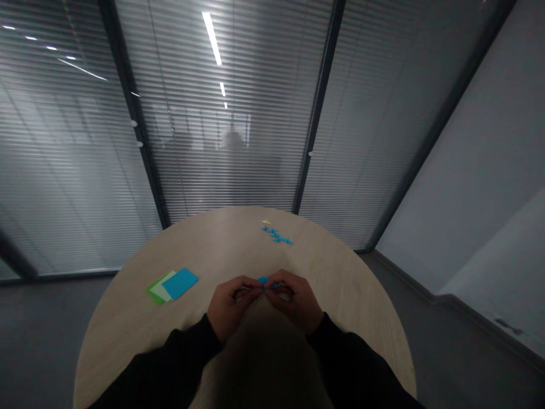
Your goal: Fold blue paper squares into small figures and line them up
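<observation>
Between my two hands is a small piece of blue paper [263,280], mostly covered by fingers, so its folds do not show clearly. My left hand [233,302] pinches its left side with thumb and forefinger. On the opposite side, my right hand [297,299] grips it in the same way, the fingertips of both hands nearly meeting. Farther back on the table lie several small blue folded-paper figures [276,235] in a loose cluster, with a yellow one [265,221] behind them.
A fanned stack of square paper lies to the left, with a blue sheet [180,283] on top and pale green and green [154,293] beneath. The round wooden table [340,284] ends near glass partitions with blinds [230,182]. A wall [477,216] stands at the right.
</observation>
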Available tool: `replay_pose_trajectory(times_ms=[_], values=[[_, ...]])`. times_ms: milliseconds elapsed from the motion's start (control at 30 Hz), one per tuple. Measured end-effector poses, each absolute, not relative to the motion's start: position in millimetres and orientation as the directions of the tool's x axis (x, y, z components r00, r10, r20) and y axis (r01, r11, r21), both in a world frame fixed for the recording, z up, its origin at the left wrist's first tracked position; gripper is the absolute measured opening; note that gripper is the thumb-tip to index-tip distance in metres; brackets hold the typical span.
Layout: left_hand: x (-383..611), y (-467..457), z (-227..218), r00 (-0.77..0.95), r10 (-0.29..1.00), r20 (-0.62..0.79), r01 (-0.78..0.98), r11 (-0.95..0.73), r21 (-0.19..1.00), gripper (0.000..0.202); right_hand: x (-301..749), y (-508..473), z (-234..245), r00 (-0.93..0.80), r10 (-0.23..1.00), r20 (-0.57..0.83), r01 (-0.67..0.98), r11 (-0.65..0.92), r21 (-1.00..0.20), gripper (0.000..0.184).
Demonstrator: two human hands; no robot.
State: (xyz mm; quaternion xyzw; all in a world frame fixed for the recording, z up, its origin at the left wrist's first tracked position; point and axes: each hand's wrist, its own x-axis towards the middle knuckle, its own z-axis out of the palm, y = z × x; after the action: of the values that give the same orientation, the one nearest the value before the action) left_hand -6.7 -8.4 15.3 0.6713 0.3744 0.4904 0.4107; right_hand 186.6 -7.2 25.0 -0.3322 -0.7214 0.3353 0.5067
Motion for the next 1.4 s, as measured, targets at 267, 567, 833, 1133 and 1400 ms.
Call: replay_pose_trajectory(times_ms=[267, 567, 833, 1133, 1400], values=[[-2, -11, 19, 0.225, 0.902, 0.368, 0.101, -0.397, 0.912, 0.015, 184, -11, 29, -0.237, 0.809, 0.538, 0.18, 0.581, -0.794, 0.003], [3, -14, 21, 0.181, 0.875, 0.449, 0.191, -0.479, 0.857, 0.01, 175, -13, 22, -0.157, 0.861, 0.483, 0.123, 0.503, -0.856, 0.006], [6, -10, 14, 0.173, 0.866, 0.469, 0.213, -0.498, 0.841, 0.007, 173, -8, 13, -0.125, 0.938, 0.324, -0.019, 0.325, -0.946, 0.022], [7, -10, 11, 0.181, 0.924, 0.336, 0.035, -0.347, 0.937, 0.034, 173, -7, 12, -0.143, 0.937, 0.319, -0.005, 0.322, -0.947, 0.025], [6, -8, 13, 0.187, 0.943, 0.275, -0.027, -0.274, 0.961, 0.029, 178, -6, 14, -0.169, 0.931, 0.323, 0.104, 0.343, -0.933, 0.019]])
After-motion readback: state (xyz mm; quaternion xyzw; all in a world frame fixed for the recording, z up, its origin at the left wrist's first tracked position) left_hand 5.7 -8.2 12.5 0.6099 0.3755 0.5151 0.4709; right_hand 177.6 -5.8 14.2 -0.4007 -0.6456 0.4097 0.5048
